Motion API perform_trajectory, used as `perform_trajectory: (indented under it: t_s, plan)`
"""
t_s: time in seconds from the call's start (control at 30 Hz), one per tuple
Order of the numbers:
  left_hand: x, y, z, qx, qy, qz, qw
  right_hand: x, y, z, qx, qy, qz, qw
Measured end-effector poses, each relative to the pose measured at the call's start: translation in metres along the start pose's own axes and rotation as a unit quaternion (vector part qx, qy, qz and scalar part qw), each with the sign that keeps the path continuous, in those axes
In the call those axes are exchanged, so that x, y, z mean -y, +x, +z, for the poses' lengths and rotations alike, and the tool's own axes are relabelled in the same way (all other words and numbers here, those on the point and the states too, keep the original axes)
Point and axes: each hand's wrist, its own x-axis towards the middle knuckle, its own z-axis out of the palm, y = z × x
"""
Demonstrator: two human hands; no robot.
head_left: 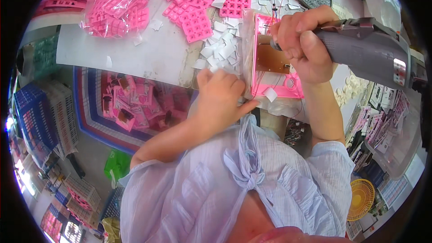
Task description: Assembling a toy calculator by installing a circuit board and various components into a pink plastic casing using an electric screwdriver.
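Plainly, the pink casing (272, 79) lies beneath the right grip (308, 40) (contact unclear).

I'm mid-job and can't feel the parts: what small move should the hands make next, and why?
Probably have the left hand steady the near-left corner of the pink case: its thumb points toward that corner, while the right hand grips a gray power tool whose nose is over the brown board.

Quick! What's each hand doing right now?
Left hand: open, thumb spread beside the pink plastic casing.
Right hand: closed, holding the gray power screwdriver.
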Motion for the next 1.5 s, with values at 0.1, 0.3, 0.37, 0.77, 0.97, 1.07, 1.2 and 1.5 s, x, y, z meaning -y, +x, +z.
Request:
perform_trajectory:
  t_s: [0.1,0.3,0.37,0.77,0.97,1.07,1.2,1.5]
  plan:
    - [-0.001,-0.006,0.001,0.026,-0.011,0.007,1.000,-0.005,0.002,0.005,0.004,0.002,0.002,1.000]
    - [0.013,0.011,-0.039,0.019,-0.082,-0.025,0.996,-0.015,-0.001,0.006,-0.005,-0.016,0.006,1.000]
    - [0.019,0.026,-0.038,-0.084,0.015,-0.033,0.996,-0.013,0.001,0.004,0.001,-0.039,0.014,0.999]
    - [-0.005,0.060,-0.004,0.072,-0.169,-0.022,0.983,0.041,-0.055,-0.001,-0.028,-0.326,0.244,0.913]
    - [-0.004,0.066,-0.011,0.114,-0.360,-0.139,0.915,0.034,-0.069,-0.010,0.065,-0.448,0.181,0.873]
    - [-0.002,0.062,-0.011,0.063,-0.223,-0.039,0.972,0.033,-0.077,-0.011,0.031,-0.421,0.164,0.891]
    - [0.002,0.059,-0.001,0.018,-0.132,0.072,0.989,0.034,-0.082,-0.003,-0.030,-0.362,0.259,0.895]
    - [-0.005,0.053,0.007,-0.012,-0.116,0.043,0.992,0.031,-0.089,-0.003,-0.069,-0.337,0.273,0.898]
